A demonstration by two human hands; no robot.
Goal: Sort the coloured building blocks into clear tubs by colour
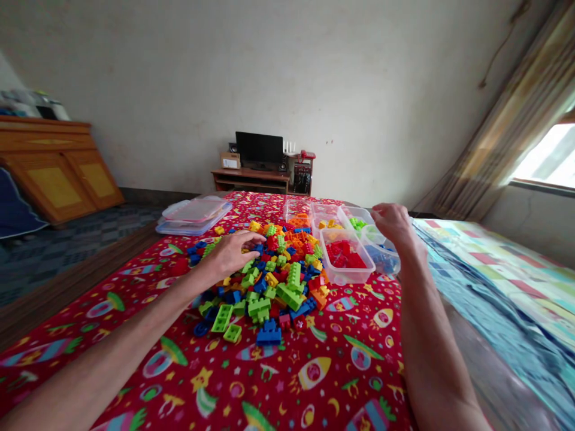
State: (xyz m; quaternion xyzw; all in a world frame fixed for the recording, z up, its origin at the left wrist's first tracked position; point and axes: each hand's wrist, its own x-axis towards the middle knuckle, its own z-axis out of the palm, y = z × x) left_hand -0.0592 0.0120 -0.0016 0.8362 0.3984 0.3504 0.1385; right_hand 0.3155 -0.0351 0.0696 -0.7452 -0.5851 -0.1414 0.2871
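A heap of mixed toy building bricks (259,306) in green, blue, red, yellow and orange lies on the red cloth. My left hand (231,254) reaches into the heap's left part, thumb and fingers curved but apart, with a blue brick (259,246) by the fingertips. To the right, my right hand (394,224) is over the clear boxes, fingers bent together and pointing left; what they hold, if anything, is hidden. Beneath it are a box of green bricks (357,222) and a box of blue bricks (381,258). A nearer box holds red bricks (345,254).
Farther boxes hold yellow bricks (331,224) and orange bricks (298,221). Stacked clear lids (194,216) lie at the far left of the red patterned cloth (215,371). A bed (503,263) stands at the right, and a monitor (259,149) on a desk by the wall.
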